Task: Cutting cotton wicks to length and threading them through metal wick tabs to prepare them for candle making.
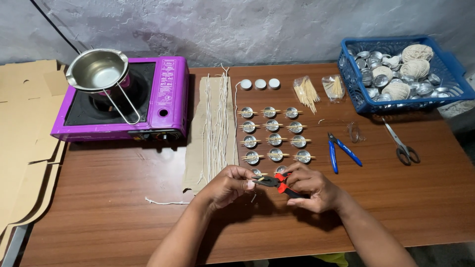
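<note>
Here, going left to right, a purple portable gas stove (163, 94) sits at ten o'clock on the brown wooden table (99, 198), carrying a steel pouring pot with a wire handle (97, 70). Beside it, toward eleven o'clock, a strip of brown cardboard (194, 148) carries long white waxed wicks (217, 123) laid side by side.

Near the table's middle, the person's left hand (228, 185) pinches something small between thumb and fingertips; what exactly it pinches is too small to tell. It meets the jaws of the red-handled black pliers (273, 182), which the right hand (312, 188) grips closed around the handles. The pliers are stiff metal, probably fairly heavy for their size, and best held well back on the coated handles, as they are.

Just above the hands, at twelve o'clock, stand rows of small round aluminium cups (273, 132), each crossed by a thin wooden stick; these look light, thin-walled and easily dented, so a gentle hold by the rim would suit them.

At two o'clock lie blue-handled cutters (341, 151), then grey scissors (403, 148), below a blue plastic basket (445, 62).
</note>
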